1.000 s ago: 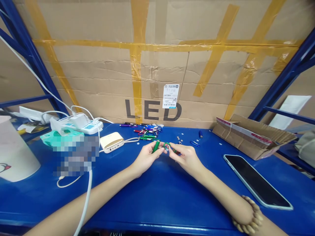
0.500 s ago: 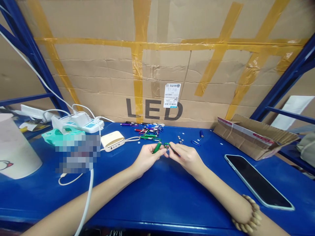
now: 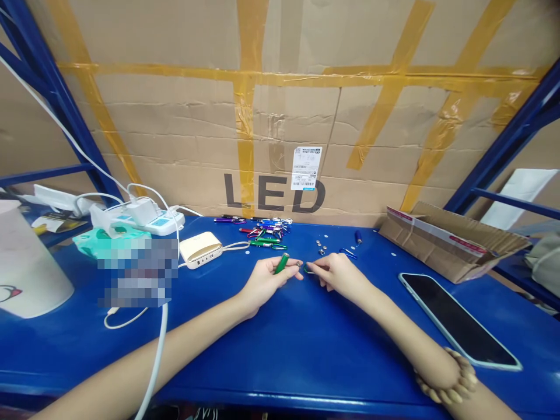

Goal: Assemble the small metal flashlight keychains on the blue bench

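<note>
My left hand (image 3: pixel 265 280) grips a small green metal tube (image 3: pixel 281 263), like a keychain torch body, just above the blue table (image 3: pixel 280 344). My right hand (image 3: pixel 335 272) pinches a green clip (image 3: pixel 308 269) a short way to the right of the tube. The two parts are apart. Behind my hands lies a pile of coloured keychain torches (image 3: pixel 262 230). Several small silver button cells (image 3: pixel 321 247) and a blue clip (image 3: pixel 347 253) lie beyond my right hand.
A dark phone (image 3: pixel 455 321) lies flat at the right. A flattened cardboard box (image 3: pixel 450 240) sits behind it. A cream power bank (image 3: pixel 200 249), a power strip (image 3: pixel 144 220) with white cables and a white cup (image 3: pixel 26 268) stand at the left. Taped cardboard (image 3: pixel 280 116) closes the back.
My hands have drawn apart: the green clip in my right hand has come away from the green tube in my left. My right hand moved right and lower toward the table.
</note>
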Tool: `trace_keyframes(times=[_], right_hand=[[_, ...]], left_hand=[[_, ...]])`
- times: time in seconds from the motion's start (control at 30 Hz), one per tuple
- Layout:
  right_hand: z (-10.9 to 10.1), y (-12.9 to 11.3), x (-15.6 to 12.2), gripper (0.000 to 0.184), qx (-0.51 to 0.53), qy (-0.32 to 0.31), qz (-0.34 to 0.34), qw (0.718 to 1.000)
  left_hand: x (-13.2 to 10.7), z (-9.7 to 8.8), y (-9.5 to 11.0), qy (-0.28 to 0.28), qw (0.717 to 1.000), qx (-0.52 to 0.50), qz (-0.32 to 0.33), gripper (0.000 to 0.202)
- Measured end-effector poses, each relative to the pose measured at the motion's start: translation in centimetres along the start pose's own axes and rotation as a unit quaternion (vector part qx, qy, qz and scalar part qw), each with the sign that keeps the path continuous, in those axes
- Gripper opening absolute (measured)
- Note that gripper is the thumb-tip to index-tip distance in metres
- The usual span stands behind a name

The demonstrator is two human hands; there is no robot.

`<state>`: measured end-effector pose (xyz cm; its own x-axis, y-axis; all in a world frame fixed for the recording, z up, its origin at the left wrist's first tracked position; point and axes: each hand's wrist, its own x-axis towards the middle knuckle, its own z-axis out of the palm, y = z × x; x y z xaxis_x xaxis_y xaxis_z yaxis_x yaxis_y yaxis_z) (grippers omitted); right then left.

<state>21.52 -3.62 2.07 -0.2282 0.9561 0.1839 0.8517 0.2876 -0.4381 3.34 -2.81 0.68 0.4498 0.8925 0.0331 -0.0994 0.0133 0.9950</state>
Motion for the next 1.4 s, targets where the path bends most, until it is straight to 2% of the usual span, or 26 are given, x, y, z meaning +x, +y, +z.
trace_keyframes(times=[0.1, 0.17, 0.27, 0.47, 0.63, 0.7, 0.9, 1.03, 1.27, 1.4], right_hand=[[-0.3, -0.3, -0.3, 0.031, -0.051, 0.093, -0.030, 0.994], [-0.5, -0.9, -0.4, 0.025, 0.019, 0.124, -0.100, 0.987], [-0.5, -1.6, -0.5, 0.023, 0.153, 0.110, -0.178, 0.966], [-0.5, -2.1, -0.6, 0.018, 0.208, 0.110, -0.157, 0.959], [-0.1, -2.2, -0.6, 0.014, 0.219, 0.202, -0.129, 0.946], [0.1, -2.2, -0.5, 0.014, 0.226, 0.217, -0.127, 0.941], [0.7, -2.2, -0.6, 0.016, 0.221, 0.204, -0.133, 0.944], [0.9, -2.1, -0.6, 0.019, 0.234, 0.179, -0.115, 0.949], [0.6, -2.2, -0.9, 0.024, 0.163, 0.094, -0.105, 0.976], [0.6, -2.2, -1.3, 0.030, 0.237, 0.010, -0.061, 0.969]], left_hand=[[0.0, -0.2, 0.1, -0.026, 0.999, -0.032, -0.009, 0.041], [0.0, -0.2, 0.0, -0.053, 0.997, -0.051, -0.016, 0.037], [-0.1, -0.2, -0.1, -0.088, 0.993, -0.070, -0.031, 0.033], [-0.2, -0.3, 0.3, -0.120, 0.992, -0.038, -0.032, 0.038], [-0.2, -0.1, 0.4, -0.115, 0.993, 0.025, 0.028, 0.039], [-0.3, 0.0, 0.4, -0.120, 0.991, 0.035, 0.044, 0.040], [-0.4, 0.0, 0.0, -0.105, 0.989, 0.071, 0.082, 0.039], [-0.4, -0.2, -0.2, -0.082, 0.980, 0.145, 0.107, 0.031], [-0.6, -0.8, -0.5, -0.060, 0.922, 0.331, 0.193, 0.022], [-0.9, -1.0, -0.6, -0.071, 0.894, 0.376, 0.233, 0.021]])
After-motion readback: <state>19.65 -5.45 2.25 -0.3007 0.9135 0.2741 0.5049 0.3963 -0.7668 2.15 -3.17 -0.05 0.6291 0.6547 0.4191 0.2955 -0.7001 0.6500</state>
